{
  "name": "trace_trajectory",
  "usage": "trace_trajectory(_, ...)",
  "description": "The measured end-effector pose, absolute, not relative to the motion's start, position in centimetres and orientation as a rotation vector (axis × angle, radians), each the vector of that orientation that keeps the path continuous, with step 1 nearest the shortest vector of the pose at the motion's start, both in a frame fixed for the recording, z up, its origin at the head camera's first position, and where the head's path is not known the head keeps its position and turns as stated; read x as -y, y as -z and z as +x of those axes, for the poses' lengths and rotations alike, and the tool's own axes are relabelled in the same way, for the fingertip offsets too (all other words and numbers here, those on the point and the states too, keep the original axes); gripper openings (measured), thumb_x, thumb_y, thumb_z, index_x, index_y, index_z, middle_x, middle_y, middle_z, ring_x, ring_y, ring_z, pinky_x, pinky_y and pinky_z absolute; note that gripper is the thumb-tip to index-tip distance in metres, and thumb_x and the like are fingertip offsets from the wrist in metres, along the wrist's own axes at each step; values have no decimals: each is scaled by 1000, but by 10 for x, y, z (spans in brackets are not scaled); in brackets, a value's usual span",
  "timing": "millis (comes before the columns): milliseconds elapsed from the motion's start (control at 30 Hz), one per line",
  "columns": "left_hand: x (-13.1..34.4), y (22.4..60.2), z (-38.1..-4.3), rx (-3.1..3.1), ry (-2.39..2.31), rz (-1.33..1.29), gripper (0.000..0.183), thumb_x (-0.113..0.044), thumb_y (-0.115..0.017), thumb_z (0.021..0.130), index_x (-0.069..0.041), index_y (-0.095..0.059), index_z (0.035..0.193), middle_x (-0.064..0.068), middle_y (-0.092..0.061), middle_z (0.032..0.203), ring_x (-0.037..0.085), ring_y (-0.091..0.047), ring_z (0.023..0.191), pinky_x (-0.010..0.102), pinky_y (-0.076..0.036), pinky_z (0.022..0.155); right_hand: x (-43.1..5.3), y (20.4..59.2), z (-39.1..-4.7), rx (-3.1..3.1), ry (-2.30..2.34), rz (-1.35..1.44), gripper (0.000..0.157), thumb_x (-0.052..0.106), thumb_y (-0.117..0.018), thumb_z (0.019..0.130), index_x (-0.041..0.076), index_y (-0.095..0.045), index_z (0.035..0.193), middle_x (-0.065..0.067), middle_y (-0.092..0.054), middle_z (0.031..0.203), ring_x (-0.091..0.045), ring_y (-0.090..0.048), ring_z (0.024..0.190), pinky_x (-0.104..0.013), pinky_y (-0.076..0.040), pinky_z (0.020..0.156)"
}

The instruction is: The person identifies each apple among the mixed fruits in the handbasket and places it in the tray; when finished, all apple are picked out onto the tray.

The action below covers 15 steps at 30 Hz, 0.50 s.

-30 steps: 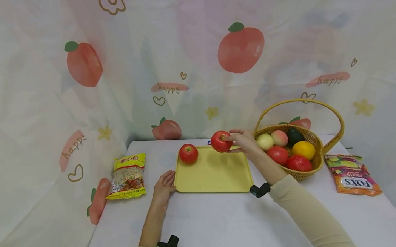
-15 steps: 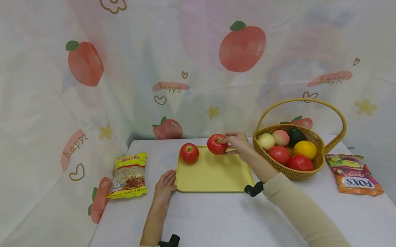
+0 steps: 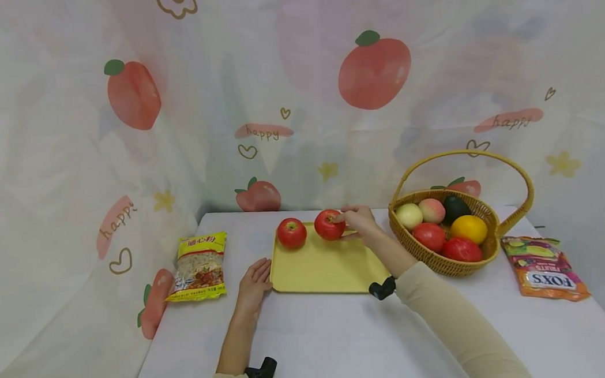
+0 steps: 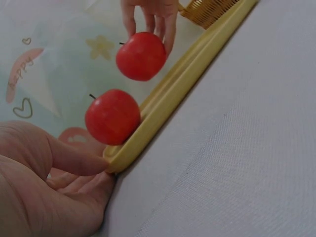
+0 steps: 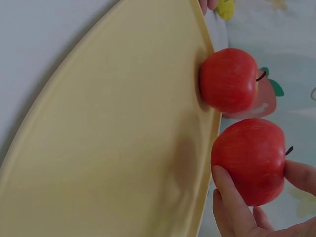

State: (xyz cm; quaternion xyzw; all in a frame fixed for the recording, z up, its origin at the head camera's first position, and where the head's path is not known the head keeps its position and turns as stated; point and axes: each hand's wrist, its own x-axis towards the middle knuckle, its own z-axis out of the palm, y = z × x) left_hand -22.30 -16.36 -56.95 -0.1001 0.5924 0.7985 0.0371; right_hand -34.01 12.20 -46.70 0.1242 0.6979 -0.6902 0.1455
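My right hand (image 3: 359, 223) grips a red apple (image 3: 329, 225) between thumb and fingers over the back part of the yellow tray (image 3: 328, 268). In the right wrist view this apple (image 5: 251, 160) is held with its stem pointing right, and a shadow falls on the tray. A second red apple (image 3: 292, 233) sits in the tray's back left corner, just left of the held one. At the tray's left edge is my left hand (image 3: 253, 284). The left wrist view shows its thumb and fingers pinching the tray's rim (image 4: 128, 158), close by the resting apple (image 4: 113, 117).
A wicker basket (image 3: 458, 267) with a tall handle stands at the right, holding several fruits, among them an orange (image 3: 468, 229) and a dark green avocado (image 3: 456, 209). A Fox's bag (image 3: 545, 269) lies beyond it. At the left lies a yellow pasta packet (image 3: 198, 267).
My right hand has carried its apple left and lower, closer to the apple on the tray. The left hand stays at the tray's edge. The head view shifts slightly.
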Motion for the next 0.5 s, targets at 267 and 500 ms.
trace_trajectory(267, 163, 569, -224, -1837, -2427, -319, 71, 27, -44, 90, 5, -35, 157, 27, -39, 161, 38, -35, 152, 46, -32, 124, -114, 478, -346, -2045, 1958, 368, 61, 5, -72, 91, -2, -49, 147, -22, -48, 152, -43, -62, 119, -63, -55, 98)
trace_trajectory(500, 163, 568, -223, -1844, -2423, -323, 72, 27, -45, 90, 5, -35, 157, 26, -39, 161, 38, -35, 152, 45, -32, 124, -111, 484, -347, -2094, 1934, 362, 61, 5, -74, 89, -2, -52, 145, -22, -53, 146, -41, -64, 113, -61, -57, 96)
